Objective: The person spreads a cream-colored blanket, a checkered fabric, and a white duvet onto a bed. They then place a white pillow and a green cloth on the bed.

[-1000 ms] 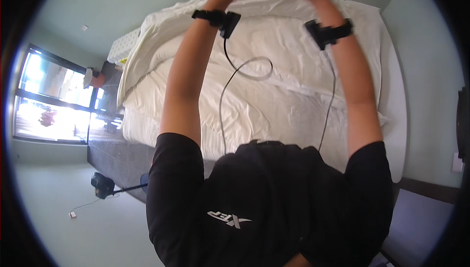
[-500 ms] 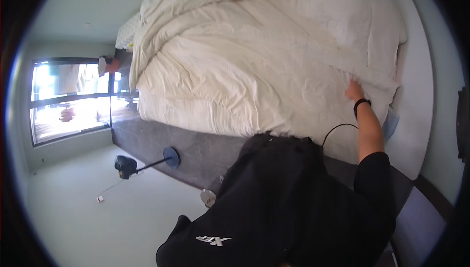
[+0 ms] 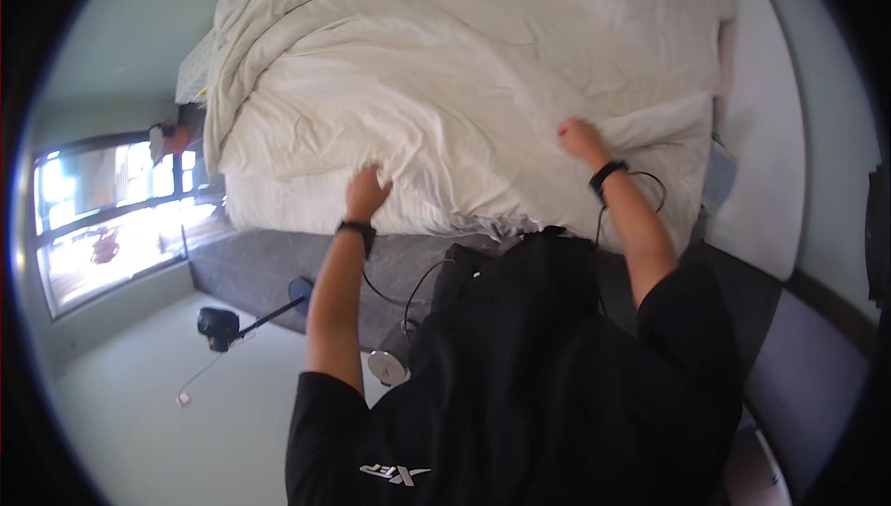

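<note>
A cream duvet [image 3: 464, 70] lies rumpled over the bed and fills the upper middle of the view. My left hand [image 3: 367, 192] rests at its near edge with fingers curled into the fabric. My right hand [image 3: 578, 139] is closed on a raised fold of the duvet further right. Each wrist wears a black band [image 3: 356, 227] with a thin black cable [image 3: 418, 288] running back toward my black shirt.
A dark grey bed base [image 3: 260, 265] runs below the duvet's edge. On the pale floor at the left lie a black device on a rod [image 3: 219, 326] and a small round white object [image 3: 385, 367]. A bright window [image 3: 102, 218] is far left, dark furniture [image 3: 807, 367] at the right.
Both hands, raised high over the bed a second ago, have come down. The right hand reached the duvet's edge first; now the left hand is on it too.
</note>
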The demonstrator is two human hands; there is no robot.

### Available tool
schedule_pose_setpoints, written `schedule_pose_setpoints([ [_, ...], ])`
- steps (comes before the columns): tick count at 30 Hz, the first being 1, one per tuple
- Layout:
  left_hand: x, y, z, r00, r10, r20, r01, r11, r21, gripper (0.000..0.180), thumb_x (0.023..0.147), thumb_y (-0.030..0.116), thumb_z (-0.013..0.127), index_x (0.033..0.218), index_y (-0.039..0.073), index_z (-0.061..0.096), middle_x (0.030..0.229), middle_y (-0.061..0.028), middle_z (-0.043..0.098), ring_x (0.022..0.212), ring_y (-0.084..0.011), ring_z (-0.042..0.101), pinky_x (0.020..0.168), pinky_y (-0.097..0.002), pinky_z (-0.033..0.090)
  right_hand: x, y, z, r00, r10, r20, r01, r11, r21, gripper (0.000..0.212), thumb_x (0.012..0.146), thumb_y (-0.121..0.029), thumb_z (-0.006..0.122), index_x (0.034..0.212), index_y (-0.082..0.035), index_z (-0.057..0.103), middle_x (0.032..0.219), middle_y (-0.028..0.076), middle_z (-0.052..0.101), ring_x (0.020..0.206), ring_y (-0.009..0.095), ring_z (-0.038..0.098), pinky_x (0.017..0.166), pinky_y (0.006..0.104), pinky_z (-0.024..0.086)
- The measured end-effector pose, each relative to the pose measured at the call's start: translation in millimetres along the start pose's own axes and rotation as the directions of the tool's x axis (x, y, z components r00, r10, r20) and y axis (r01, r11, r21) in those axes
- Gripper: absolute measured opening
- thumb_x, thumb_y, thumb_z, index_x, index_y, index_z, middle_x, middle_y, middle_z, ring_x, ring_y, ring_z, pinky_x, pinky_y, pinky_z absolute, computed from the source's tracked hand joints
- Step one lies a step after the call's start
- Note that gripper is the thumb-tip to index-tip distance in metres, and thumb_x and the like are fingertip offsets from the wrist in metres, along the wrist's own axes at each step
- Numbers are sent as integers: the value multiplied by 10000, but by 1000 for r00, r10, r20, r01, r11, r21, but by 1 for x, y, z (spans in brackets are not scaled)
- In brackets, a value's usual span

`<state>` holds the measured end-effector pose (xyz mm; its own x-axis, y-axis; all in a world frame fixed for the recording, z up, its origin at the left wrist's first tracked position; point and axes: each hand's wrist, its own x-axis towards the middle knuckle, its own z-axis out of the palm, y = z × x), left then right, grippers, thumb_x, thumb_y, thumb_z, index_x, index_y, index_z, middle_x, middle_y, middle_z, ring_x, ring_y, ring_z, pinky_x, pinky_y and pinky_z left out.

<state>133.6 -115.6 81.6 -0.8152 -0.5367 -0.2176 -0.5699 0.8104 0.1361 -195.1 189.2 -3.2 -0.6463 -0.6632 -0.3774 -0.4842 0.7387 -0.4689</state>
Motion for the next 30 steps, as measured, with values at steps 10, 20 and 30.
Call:
schedule_pose_setpoints([
  [10, 48, 66, -25, 807, 249, 535, -500, 770, 396, 588, 658, 537, 542, 1077, 126, 560, 1151, -131, 505, 1155, -322, 369, 940, -583, 171, -332, -36, 99, 982, 93, -166, -61, 981, 185, 150, 685, -106, 437, 673, -45, 573, 703, 189, 560, 686, 376, 526, 616, 453, 419],
  [20, -166, -13, 92, 865, 345, 365, -266, 931, -251, 561, 727, 570, 455, 983, 92, 602, 910, -130, 616, 874, -305, 569, 780, -384, 433, -293, -71, 165, 980, 157, -119, -173, 976, -135, 174, 700, -129, 434, 684, -50, 589, 726, 181, 588, 694, 377, 551, 633, 452, 435],
  [30, -338, -208, 201, 810, -359, 465, 544, 757, -363, 403, 741, 355, 475, 769, -27, 598, 856, -226, 580, 861, -370, 539, 742, -424, 431, -127, -181, 206, 942, 263, 208, -324, 873, 365, 156, 737, -141, 487, 621, -44, 526, 569, 77, 551, 426, 150, 521, 364, 275, 377],
])
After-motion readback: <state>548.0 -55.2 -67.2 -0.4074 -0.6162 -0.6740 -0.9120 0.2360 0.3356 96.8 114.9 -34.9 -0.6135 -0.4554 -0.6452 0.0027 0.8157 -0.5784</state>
